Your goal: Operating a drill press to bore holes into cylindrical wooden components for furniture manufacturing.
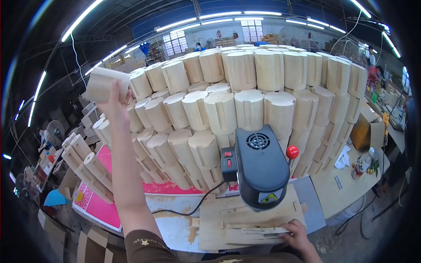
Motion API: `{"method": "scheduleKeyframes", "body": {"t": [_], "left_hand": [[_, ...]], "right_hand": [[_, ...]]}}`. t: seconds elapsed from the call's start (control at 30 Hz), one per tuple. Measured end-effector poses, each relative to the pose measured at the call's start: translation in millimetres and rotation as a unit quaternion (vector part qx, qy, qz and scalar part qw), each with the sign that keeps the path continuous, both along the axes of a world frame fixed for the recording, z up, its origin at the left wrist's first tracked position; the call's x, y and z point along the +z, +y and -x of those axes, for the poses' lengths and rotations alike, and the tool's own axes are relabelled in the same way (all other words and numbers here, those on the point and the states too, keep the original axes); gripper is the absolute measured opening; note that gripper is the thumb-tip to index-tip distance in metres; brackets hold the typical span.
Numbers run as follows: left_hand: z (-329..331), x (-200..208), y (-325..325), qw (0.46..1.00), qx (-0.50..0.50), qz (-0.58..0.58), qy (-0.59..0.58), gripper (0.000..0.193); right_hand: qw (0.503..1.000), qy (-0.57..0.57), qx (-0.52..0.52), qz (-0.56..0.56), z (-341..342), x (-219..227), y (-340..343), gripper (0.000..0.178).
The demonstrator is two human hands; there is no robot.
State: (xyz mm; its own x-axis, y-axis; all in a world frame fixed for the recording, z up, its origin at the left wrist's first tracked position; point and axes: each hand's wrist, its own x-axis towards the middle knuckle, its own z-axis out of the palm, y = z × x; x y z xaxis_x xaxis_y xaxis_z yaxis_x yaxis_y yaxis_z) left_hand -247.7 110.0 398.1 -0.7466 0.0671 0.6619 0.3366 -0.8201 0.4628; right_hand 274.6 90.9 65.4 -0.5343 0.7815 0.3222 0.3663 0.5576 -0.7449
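My left hand (116,100) is raised at the far left, closed around a pale wooden cylinder (105,83) beside the upper rows of a tall stack of grooved wooden cylinders (219,111). At the lower right, my right hand (297,234) pinches the end of a thin strip (258,230), which lies along a wooden board (215,219). Above that board stands a black bench machine (262,164) with a round vent, a red ball knob (292,152) and a box of red switches (228,163). The machine's head hides part of the board.
More wooden cylinders (87,166) stand at the left on a pink sheet (103,210). A black cable (188,214) crosses the sawdust-strewn table. At the right, a side table (326,193) carries a bottle (364,164) and a white tissue (343,157). Distant people are at work.
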Motion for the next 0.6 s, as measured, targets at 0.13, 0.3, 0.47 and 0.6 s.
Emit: {"method": "scheduleKeyframes", "body": {"t": [0.13, 0.3, 0.47, 0.6], "left_hand": [[-52.2, -58.6, -78.3, 0.985, 0.021, 0.143, 0.091, 0.067], [-138.3, -138.7, -160.9, 0.888, -0.17, 0.412, 0.112, 0.07], [-174.0, -226.8, -186.5, 0.73, -0.303, 0.613, -0.012, 0.052], [-178.9, -271.6, -181.4, 0.697, -0.336, 0.633, 0.034, 0.052]], "right_hand": [[0.999, -0.009, 0.025, 0.019, -4.0, 7.4, 1.4, 0.033], [0.994, -0.033, 0.101, 0.012, -10.5, 7.7, 14.4, 0.034], [0.992, -0.053, 0.109, 0.044, 6.5, 7.5, 37.9, 0.037], [0.988, -0.046, 0.139, 0.056, 13.1, 7.7, 56.0, 0.035]]}}
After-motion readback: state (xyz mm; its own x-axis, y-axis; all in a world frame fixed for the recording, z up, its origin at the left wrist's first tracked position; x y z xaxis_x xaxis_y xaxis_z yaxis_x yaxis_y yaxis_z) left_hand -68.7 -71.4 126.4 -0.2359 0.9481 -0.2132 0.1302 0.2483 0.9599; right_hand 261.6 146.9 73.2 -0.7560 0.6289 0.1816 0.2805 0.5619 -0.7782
